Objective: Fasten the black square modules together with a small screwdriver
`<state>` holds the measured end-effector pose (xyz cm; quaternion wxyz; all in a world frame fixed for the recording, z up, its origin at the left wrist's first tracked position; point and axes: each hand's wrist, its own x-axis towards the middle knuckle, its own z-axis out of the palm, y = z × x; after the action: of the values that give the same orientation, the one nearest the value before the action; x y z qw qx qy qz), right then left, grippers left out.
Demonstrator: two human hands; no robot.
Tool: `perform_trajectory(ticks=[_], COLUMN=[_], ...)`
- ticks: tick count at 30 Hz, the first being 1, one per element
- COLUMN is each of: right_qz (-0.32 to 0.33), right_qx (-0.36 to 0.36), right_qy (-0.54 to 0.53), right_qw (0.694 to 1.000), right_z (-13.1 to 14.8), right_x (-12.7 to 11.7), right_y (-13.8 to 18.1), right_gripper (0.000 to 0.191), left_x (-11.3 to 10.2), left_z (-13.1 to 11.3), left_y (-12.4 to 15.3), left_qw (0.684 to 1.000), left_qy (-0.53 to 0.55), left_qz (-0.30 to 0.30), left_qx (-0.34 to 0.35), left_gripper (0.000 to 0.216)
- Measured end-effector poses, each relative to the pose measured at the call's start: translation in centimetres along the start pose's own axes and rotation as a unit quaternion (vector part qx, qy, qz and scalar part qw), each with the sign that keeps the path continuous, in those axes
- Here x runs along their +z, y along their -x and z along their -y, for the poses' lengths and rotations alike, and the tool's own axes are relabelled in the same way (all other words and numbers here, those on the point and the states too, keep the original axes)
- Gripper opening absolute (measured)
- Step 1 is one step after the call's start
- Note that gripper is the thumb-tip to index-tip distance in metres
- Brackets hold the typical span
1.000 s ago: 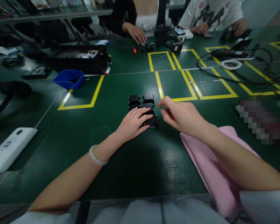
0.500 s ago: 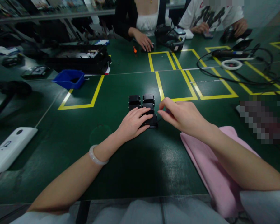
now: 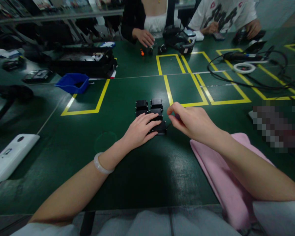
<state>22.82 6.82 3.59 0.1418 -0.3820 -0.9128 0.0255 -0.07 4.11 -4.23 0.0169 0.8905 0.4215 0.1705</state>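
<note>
Small black boxy units (image 3: 156, 104) with shiny screw-like points at their corners, possibly servo motors, stand in two columns on the green table. Across the nearer ones lies my left hand (image 3: 139, 131), its fingers spread and stretched out over their tops, the thumb along the near side. The hand hides part of the left column. Just right of the nearest unit (image 3: 160, 127), my right hand (image 3: 190, 119) is closed in a pinch. A thin dark strand shows between that unit and my right fingertips; what the pinch holds is too small to make out.
A pink cloth (image 3: 226, 170) lies under my right forearm. At the left are a white device (image 3: 13, 157) and a blue bin (image 3: 72, 82). Black cables (image 3: 255, 82) and a white ring (image 3: 244, 68) lie at the right. Two people sit across; one person's hand (image 3: 145, 37) is near small parts.
My right hand has shifted very slightly right, while my left hand and the black units stay put. Across the table, a person's hand has lifted off the small dark parts and moved left.
</note>
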Motion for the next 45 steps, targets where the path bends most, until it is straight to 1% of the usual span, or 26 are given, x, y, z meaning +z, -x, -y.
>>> perform_trajectory(ticks=[8,16,19,23,27,32,38,43,45], right_qz=[0.007,0.001,0.006,0.004,0.003,0.007,-0.006,0.007,0.008], right_qx=[0.001,0.003,0.001,0.005,0.003,-0.005,-0.006,-0.009,-0.008], right_qy=[-0.005,-0.009,0.0,-0.004,-0.022,-0.015,-0.015,-0.012,-0.008], right_qw=[1.0,1.0,1.0,1.0,1.0,1.0,1.0,1.0,1.0], right_z=[-0.04,0.08,-0.01,0.0,0.07,-0.09,-0.05,-0.12,-0.11], right_x=[-0.1,-0.06,-0.03,0.06,0.04,0.09,0.23,0.1,0.05], right_y=[0.08,-0.06,-0.09,-0.11,-0.07,-0.07,-0.02,0.08,0.08], right_gripper=[0.027,0.024,0.029,0.025,0.026,0.028,0.024,0.029,0.028], left_x=[0.0,-0.04,-0.06,0.01,0.0,-0.05,-0.12,-0.21,-0.2], left_z=[-0.05,0.01,-0.02,-0.04,-0.06,-0.05,-0.09,-0.17,-0.18], left_y=[-0.01,-0.05,-0.1,-0.07,-0.04,-0.08,-0.06,-0.08,-0.09], left_qw=[1.0,1.0,1.0,1.0,1.0,1.0,1.0,1.0,1.0], left_qy=[0.0,-0.008,-0.007,-0.006,-0.001,-0.003,0.001,0.002,0.002], left_qz=[0.001,0.008,0.009,0.008,0.001,0.006,0.005,0.008,0.008], left_qx=[-0.001,-0.003,-0.005,-0.004,-0.002,-0.003,-0.006,-0.005,-0.005], left_gripper=[0.039,0.038,0.039,0.038,0.037,0.039,0.037,0.039,0.039])
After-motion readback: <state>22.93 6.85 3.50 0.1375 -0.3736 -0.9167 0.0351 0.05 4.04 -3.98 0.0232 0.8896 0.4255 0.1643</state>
